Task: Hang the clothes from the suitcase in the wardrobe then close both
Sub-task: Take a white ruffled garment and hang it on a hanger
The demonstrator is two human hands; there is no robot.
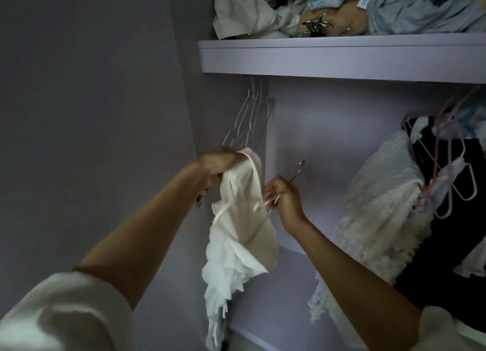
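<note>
Under the wardrobe shelf (342,61), my left hand (218,166) grips the white garment (247,232) open while my right hand (285,195) pinches the hanger (298,170) to thread it.

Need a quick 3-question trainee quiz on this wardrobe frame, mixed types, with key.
1. True or false: the left hand grips the white garment.
2. The right hand holds: A) a hanger B) a suitcase C) nothing.
3. Fill in: the empty hangers hang under the ___.

Key: 1 true; 2 A; 3 shelf.
</note>
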